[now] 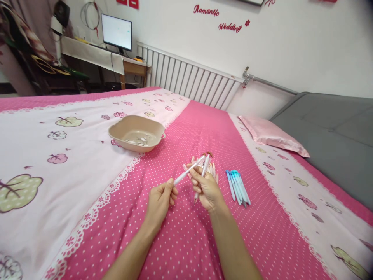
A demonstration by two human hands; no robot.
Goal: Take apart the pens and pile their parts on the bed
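My left hand (162, 198) is closed on the lower end of a pale pen (186, 173), which slants up to the right. The upper part of that pen crosses in front of my right hand (207, 189). A second whitish-pink pen (205, 165) is gripped in my right hand, its tip pointing down below the fingers. Behind the right hand lie several pink pens (215, 171) on the bedspread, partly hidden by it. To the right of that hand rests a bunch of light blue pens (238, 187), side by side.
A beige plastic basin (136, 133) with small white pieces inside stands on the pink dotted bedspread (122, 233). A pink pillow (274, 137) lies by the grey headboard (329, 136). Beyond the bed are a white railing (186, 74) and a desk with a monitor (116, 33).
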